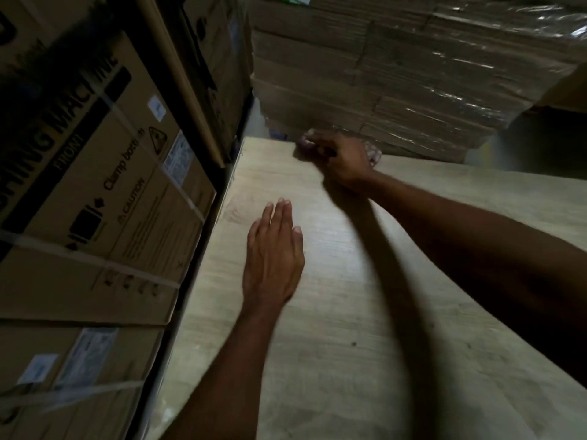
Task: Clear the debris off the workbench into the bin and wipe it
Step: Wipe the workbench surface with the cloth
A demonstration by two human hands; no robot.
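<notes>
Right hand [341, 160] grips a crumpled cloth [372, 153] at the table's [365, 312] far edge, frame centre, apparently to wipe, while the left hand [271, 258] braces flat, fingers [279, 214] extended.

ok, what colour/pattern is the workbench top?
Pale beige with a light wood-grain pattern, a few small dark specks; workbench top shows best in the head view, the only one.

Both forearms are seen bare, with no sleeves reaching them. The left hand [273, 258] and right hand [344, 160] are ungloved.
</notes>
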